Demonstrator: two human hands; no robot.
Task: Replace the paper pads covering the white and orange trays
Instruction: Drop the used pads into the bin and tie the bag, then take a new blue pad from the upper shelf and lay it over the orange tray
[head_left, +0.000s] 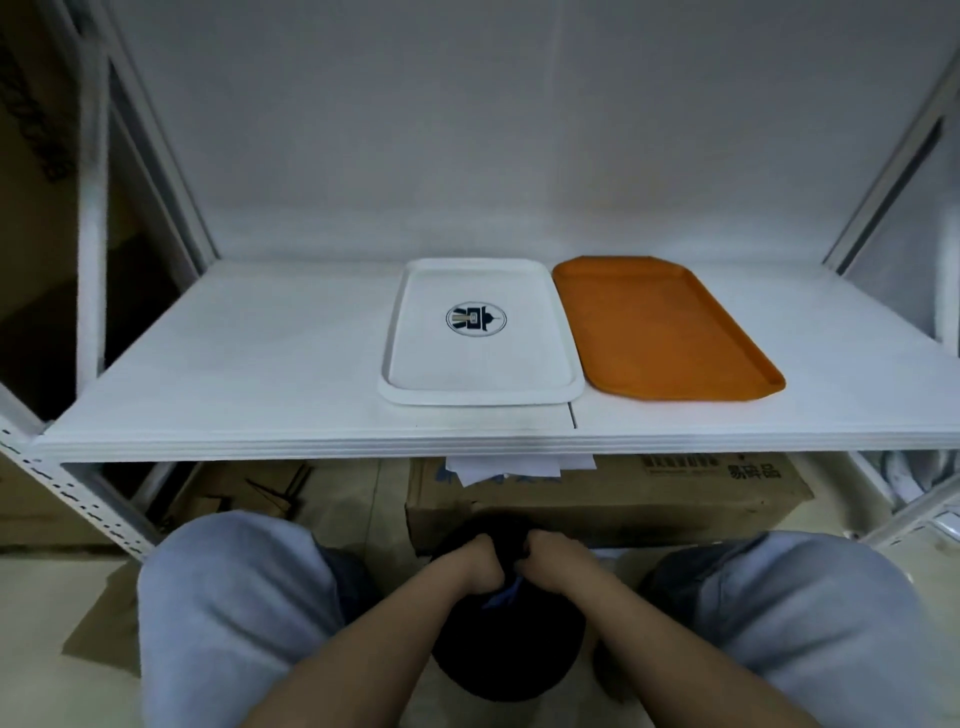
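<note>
A white tray (480, 332) with a round dark logo lies on the white shelf (234, 374), and an orange tray (665, 327) lies beside it on the right; both are bare. White paper sheets (504, 467) stick out under the shelf's front edge, on a cardboard box. Low between my knees, my left hand (480, 564) and my right hand (550, 558) both grip the gathered top of a black bag (498, 649), fingers curled into it. Something blue shows at the bag's mouth.
A cardboard box (623, 499) with printed labels sits on the floor under the shelf. White metal rack posts (91, 260) rise at both sides, with a grey back wall behind. Flattened cardboard (98, 623) lies on the floor at the left.
</note>
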